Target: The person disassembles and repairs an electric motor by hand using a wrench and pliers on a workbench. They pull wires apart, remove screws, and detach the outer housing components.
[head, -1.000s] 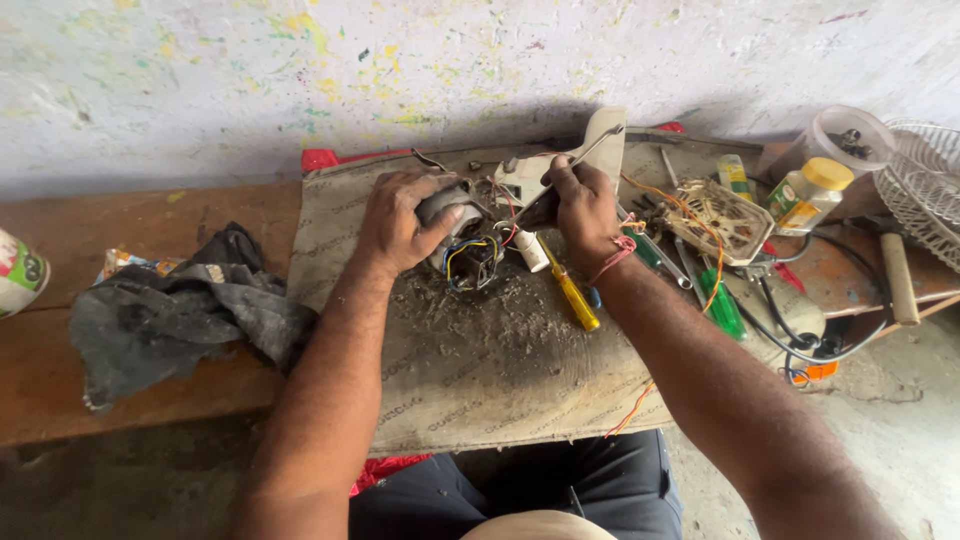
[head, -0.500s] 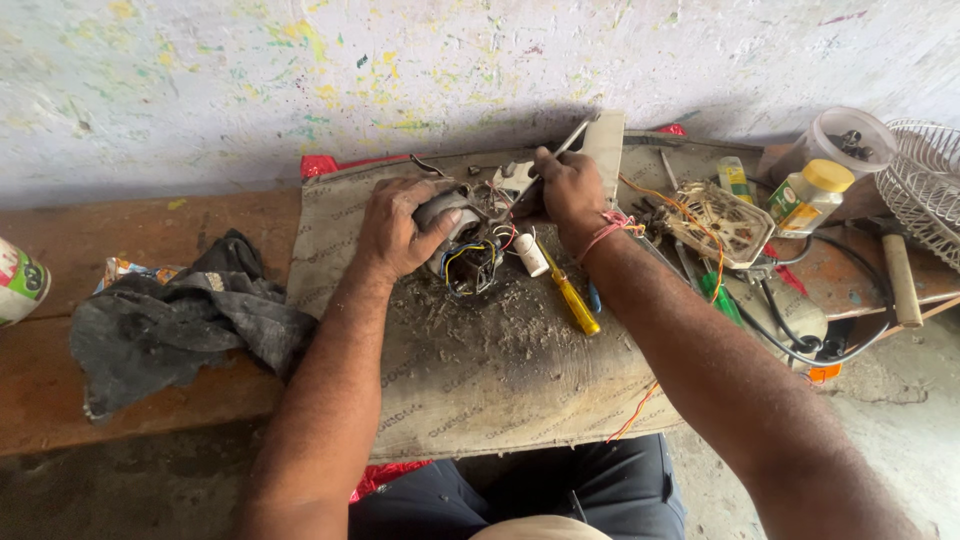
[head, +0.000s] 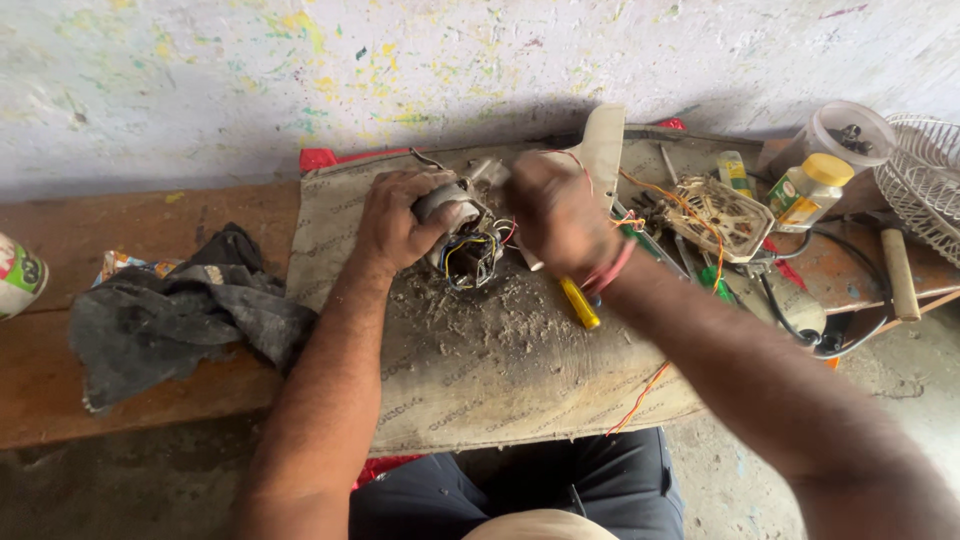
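Observation:
My left hand (head: 395, 218) grips a small grey motor (head: 452, 213) with yellow, blue and red wires (head: 470, 255) hanging from it, held over a dusty grey mat (head: 470, 350). My right hand (head: 560, 215) is blurred, fingers closed, right beside the motor; what it holds I cannot make out. A red thread band circles that wrist. A yellow-handled screwdriver (head: 578, 302) lies on the mat just below the right hand.
A dark grey rag (head: 175, 315) lies on the wooden bench (head: 60, 400) at left. To the right are a white plastic fan part with orange wires (head: 715, 215), a yellow-capped bottle (head: 812, 188), a clear jar (head: 850, 130), a wire fan guard (head: 925, 185), a hammer handle (head: 898, 270) and black cable (head: 790, 320).
My right hand has moved left and up, closer to the motor, and is now in fast motion. The left hand keeps its hold on the motor.

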